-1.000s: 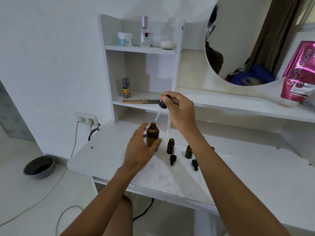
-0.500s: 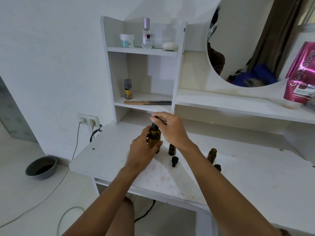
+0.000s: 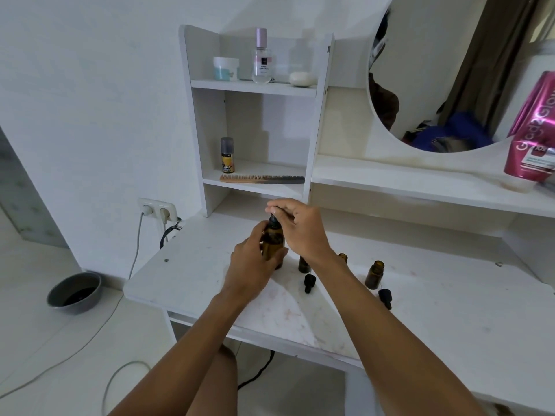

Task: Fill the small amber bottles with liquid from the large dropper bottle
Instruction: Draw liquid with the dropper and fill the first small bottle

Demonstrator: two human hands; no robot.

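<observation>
Large dropper bottle (image 3: 272, 241) upright on white desk (image 3: 186, 265), both hands on it
Left hand (image 3: 252, 265) wraps the amber body, fingers curled round it; right hand (image 3: 303, 232) sits just above, fingertips pinching the black dropper cap (image 3: 273, 217) at the neck. Three small amber bottles (image 3: 304, 264) (image 3: 343, 257) (image 3: 374, 274) stand right of it, the middle one mostly hidden behind the right wrist. Two loose black caps (image 3: 309, 283) (image 3: 385, 298) lie in front. Pink pouch (image 3: 531, 130) reads "Glad2Glow"; shelf labels too small to read
</observation>
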